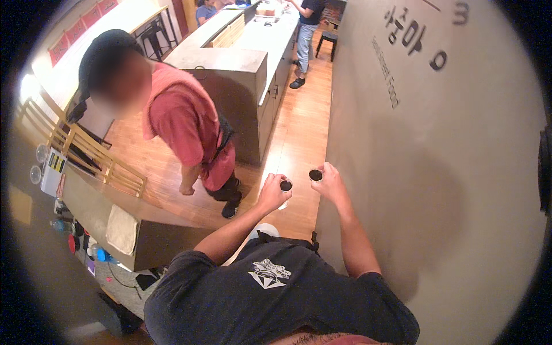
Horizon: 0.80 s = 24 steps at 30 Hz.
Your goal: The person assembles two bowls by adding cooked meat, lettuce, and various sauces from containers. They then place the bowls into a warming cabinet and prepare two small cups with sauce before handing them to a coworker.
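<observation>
Both my hands are held out in front of my body, a short way apart. My left hand (pixel 273 195) is closed round a small cup of dark contents (pixel 286 186), seen from above. In my right hand (pixel 330 183) is a second small cup of dark contents (pixel 315 175), its round rim facing up. The two cups do not touch each other. Whether the dark contents are liquid I cannot tell.
A grey wall (pixel 402 172) with lettering runs close along my right. A person in a red shirt (pixel 187 109) stands at the left beside a counter (pixel 230 60). Wooden floor (pixel 300 123) stretches ahead toward another person (pixel 307 34). A cloth (pixel 122 229) lies on a near-left surface.
</observation>
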Tool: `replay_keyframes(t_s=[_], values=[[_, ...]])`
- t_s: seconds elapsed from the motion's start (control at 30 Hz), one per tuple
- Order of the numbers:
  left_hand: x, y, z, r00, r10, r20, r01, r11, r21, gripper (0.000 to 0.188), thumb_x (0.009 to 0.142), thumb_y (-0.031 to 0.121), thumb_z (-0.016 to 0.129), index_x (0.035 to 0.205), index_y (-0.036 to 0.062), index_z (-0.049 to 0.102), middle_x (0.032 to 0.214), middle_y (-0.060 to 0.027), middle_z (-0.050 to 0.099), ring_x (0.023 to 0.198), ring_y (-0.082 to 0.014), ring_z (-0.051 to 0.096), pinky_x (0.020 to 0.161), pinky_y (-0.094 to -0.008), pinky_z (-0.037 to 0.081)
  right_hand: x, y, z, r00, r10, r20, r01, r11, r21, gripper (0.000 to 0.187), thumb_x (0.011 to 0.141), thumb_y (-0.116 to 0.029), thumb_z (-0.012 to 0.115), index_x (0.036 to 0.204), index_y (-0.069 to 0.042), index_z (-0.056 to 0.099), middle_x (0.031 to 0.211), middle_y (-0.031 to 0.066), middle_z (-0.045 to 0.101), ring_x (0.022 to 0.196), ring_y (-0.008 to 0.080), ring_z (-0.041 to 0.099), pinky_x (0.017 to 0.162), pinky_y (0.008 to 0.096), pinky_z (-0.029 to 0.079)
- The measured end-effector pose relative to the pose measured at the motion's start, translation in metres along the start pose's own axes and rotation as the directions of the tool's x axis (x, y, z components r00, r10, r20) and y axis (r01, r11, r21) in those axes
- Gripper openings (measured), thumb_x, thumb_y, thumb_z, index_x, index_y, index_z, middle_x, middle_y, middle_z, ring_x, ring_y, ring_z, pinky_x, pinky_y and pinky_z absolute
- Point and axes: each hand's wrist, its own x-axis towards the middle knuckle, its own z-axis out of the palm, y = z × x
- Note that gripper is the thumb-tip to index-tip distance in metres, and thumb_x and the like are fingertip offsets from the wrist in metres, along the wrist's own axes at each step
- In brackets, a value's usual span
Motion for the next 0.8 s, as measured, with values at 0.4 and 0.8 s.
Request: replay_keyframes(t_s=[0.4,0.8], values=[[0.344,-0.009,0.016,0.98,-0.017,-0.196,0.024,0.999,0.033,0.049,0.073,0.021,0.074,0.114,0.0026,0.057,0.109,-0.0184,0.052,0.107,-0.0352,0.055,0.093,-0.0422,0.048,0.344,0.115,-0.011,0.99,-0.134,0.034,0.135,0.99,-0.038,0.036,0.071,-0.015,0.073,0.098,0.002,0.056,0.097,0.0211,0.064,0.094,0.0363,0.064,0.081,0.0421,0.053],[0.667,-0.047,-0.005,0.91,-0.168,-0.378,0.189,0.982,0.019,0.044,0.072,0.018,0.074,0.11,0.0051,0.057,0.11,-0.0177,0.051,0.108,-0.0364,0.053,0.093,-0.0449,0.047,0.706,0.181,0.027,0.936,-0.283,0.207,0.282,0.959,0.034,0.039,0.068,-0.014,0.074,0.099,-0.001,0.054,0.1,0.0219,0.06,0.1,0.0389,0.058,0.088,0.0454,0.048]])
